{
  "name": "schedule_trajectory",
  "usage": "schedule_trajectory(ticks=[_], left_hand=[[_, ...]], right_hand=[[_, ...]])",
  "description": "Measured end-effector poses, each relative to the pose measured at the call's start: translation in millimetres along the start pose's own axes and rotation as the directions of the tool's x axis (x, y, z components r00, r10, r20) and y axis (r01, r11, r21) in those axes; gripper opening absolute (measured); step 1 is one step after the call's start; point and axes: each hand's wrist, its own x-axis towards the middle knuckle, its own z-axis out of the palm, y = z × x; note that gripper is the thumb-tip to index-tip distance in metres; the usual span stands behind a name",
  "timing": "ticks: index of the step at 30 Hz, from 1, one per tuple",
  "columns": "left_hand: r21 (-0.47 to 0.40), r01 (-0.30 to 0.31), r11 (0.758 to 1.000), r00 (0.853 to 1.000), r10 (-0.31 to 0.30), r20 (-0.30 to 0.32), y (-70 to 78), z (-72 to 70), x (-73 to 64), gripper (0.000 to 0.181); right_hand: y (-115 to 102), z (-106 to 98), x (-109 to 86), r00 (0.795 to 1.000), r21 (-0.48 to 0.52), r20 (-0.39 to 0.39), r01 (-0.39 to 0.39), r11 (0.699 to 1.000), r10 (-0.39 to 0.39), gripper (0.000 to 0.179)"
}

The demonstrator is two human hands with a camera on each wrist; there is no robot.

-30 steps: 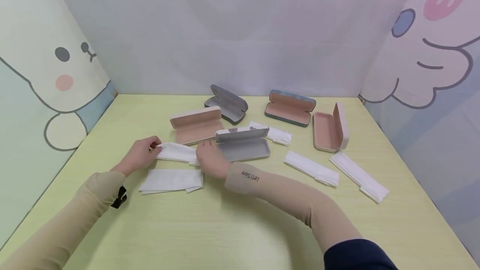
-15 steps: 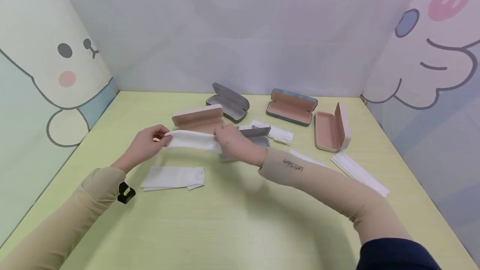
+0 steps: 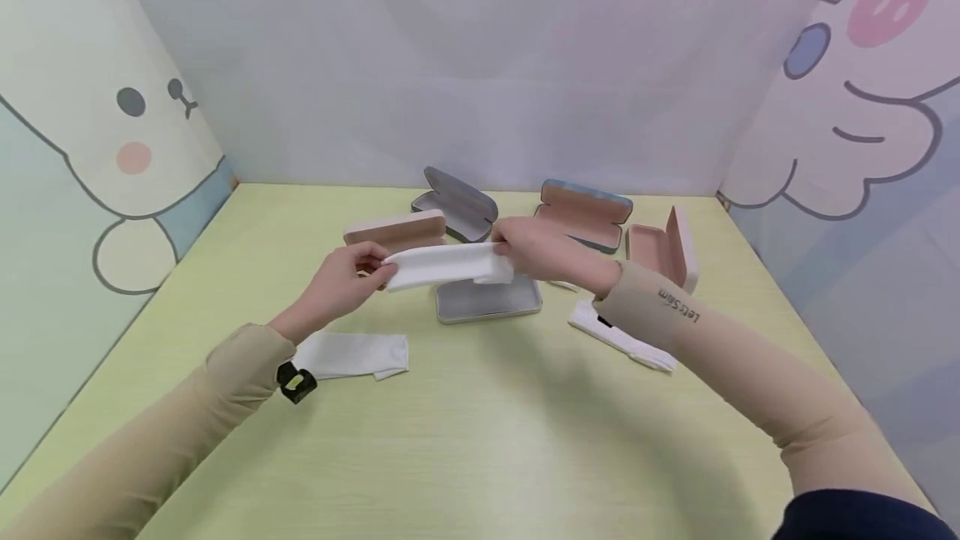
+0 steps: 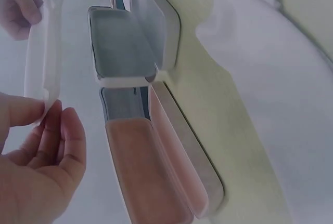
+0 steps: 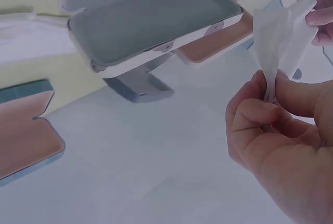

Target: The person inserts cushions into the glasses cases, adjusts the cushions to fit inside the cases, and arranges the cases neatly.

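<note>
Pinched the left end of a folded white cloth (image 3: pixel 442 263) in the left grip (image 3: pixel 341 277) and its right end in the right grip (image 3: pixel 551 252). Held it raised over the surface (image 3: pixel 450 440), overlapping an open gray-lined case (image 3: pixel 489 300) in the head view. Had a second folded cloth (image 3: pixel 356 354) lying nearer, at left.

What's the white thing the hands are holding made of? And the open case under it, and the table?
White strip: probably soft, dull cloth, because it folds into thin, creased layers.
Case: something stiff, because it keeps its shape; maybe plastic or metal. Its gray lining looks smooth and dull.
Table: maybe wood or a wood-look cover, with faint grain-like streaks and a soft shine.
</note>
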Motion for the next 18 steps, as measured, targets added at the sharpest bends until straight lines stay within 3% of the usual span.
schedule_trajectory(ticks=[5, 7, 9, 12, 13, 15, 18], left_hand=[[-0.027, -0.019, 0.999, 1.000, 0.019, 0.001, 11.3, 17.7, 7.3, 0.018], [-0.027, -0.023, 0.999, 1.000, 0.023, 0.004, 13.6, 25.7, 9.8, 0.017], [-0.024, -0.023, 0.999, 1.000, 0.024, 0.011, 15.2, 34.0, 11.7, 0.016], [-0.031, -0.007, 0.999, 1.000, 0.007, 0.016, 15.5, 46.2, 13.6, 0.015], [-0.034, -0.001, 0.999, 1.000, 0.001, 0.014, 14.6, 50.4, 14.4, 0.014], [-0.048, 0.015, 0.999, 1.000, -0.015, 0.008, 13.7, 57.7, 15.0, 0.014], [-0.041, 0.025, 0.999, 1.000, -0.026, -0.012, 10.1, 67.4, 16.6, 0.013]], right_hand=[[22.3, -3.2, -9.6, 0.998, -0.077, -0.028, 0.058, 0.995, -0.060, 0.014], [31.2, -2.4, -10.6, 0.994, -0.186, -0.045, 0.089, 0.979, -0.099, 0.012], [40.0, -0.3, -10.9, 0.986, -0.304, -0.069, 0.123, 0.945, -0.150, 0.013], [51.9, 4.1, -10.4, 0.969, -0.489, -0.093, 0.155, 0.858, -0.228, 0.015], [55.1, 6.6, -10.6, 0.965, -0.514, -0.097, 0.162, 0.843, -0.245, 0.015], [59.2, 12.0, -10.9, 0.976, -0.422, -0.061, 0.163, 0.892, -0.207, 0.014], [64.9, 23.1, -10.5, 0.995, -0.205, -0.002, 0.102, 0.973, -0.105, 0.014]])
